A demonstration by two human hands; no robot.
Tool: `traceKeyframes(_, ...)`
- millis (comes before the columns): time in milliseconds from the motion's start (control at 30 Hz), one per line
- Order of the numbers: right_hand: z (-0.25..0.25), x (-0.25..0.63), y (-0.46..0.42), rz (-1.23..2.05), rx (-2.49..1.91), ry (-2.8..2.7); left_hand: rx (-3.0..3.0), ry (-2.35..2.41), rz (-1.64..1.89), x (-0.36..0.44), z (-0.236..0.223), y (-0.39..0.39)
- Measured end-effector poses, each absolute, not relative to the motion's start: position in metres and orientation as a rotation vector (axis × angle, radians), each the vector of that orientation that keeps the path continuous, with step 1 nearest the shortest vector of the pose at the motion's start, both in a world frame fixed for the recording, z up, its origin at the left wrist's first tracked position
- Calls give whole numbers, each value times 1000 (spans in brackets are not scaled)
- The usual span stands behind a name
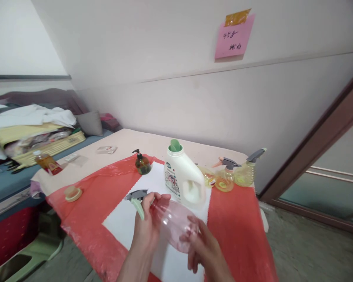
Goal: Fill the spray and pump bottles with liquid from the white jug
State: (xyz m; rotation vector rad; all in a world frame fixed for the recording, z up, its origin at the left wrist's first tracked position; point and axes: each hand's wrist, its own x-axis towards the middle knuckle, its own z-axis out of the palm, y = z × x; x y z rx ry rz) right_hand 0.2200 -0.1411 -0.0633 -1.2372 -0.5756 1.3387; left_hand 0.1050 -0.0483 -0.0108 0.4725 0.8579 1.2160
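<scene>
A clear pink spray bottle [174, 223] is tilted on its side between my hands, its grey and pale green trigger head [137, 197] pointing left. My left hand [148, 219] is wrapped round its neck, just below the trigger head. At the base end, the fingers of my right hand [204, 244] grip the bottle. Its contents, if any, cannot be made out. Right behind it stands a white detergent jug [176, 176] with an open mouth and a green spout. A white sheet [117, 223] lies under both on the red plastic cover [235, 227].
Several yellowish spray bottles [225, 180] stand at the table's right rear. A dark pump bottle [142, 164] is left of the jug. A round lid-like object [72, 193] and a bottle of amber liquid [48, 162] lie further left. A green stool [38, 250] is below the left edge.
</scene>
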Motion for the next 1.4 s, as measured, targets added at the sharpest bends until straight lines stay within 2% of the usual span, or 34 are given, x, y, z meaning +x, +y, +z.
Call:
traceKeyframes(67,-69,223,-138,1626,-1177,-453,570,856,1239,107,-7,-50)
traceKeyframes(133,-74,222,-136,1719,-1161,-390,571,903,1311,108,-6,-50)
traceKeyframes(300,-75,215,-144,1119,-1245,-761,364,973,1295,102,-10,-44)
traceKeyframes(333,-74,215,-146,1098,-1236,-795,363,953,1265,102,-10,-44)
traceKeyframes(367,-74,215,-146,1181,-1222,-778,382,926,1235,101,-9,-44)
traceKeyframes(500,-75,221,-140,1856,-973,-410,517,839,1196,102,-9,-48)
traceKeyframes(533,-76,221,-139,1923,-941,-339,521,846,1208,103,-9,-48)
traceKeyframes(600,-76,219,-138,1813,-1016,-324,470,892,1251,103,-11,-46)
traceKeyframes(700,-73,215,-142,1280,-1187,-565,413,940,1292,102,-12,-44)
traceKeyframes(767,-71,213,-146,1093,-1191,-697,457,922,1263,102,-11,-44)
traceKeyframes(800,-70,213,-148,1132,-1169,-700,493,902,1237,102,-11,-44)
traceKeyframes(933,-71,212,-150,1697,-886,-385,620,821,1184,101,-12,-44)
traceKeyframes(1000,-71,211,-150,1864,-734,-207,641,802,1174,98,-13,-43)
traceKeyframes(1100,-71,211,-147,1936,-635,-159,660,755,1101,95,-9,-44)
traceKeyframes(1200,-71,215,-142,1949,-713,-184,755,708,1001,89,-3,-43)
traceKeyframes(1300,-70,220,-137,1790,-986,-135,871,887,1181,75,-9,-30)
traceKeyframes(1400,-68,224,-136,1637,-1105,-115,962,1361,1557,50,-23,3)
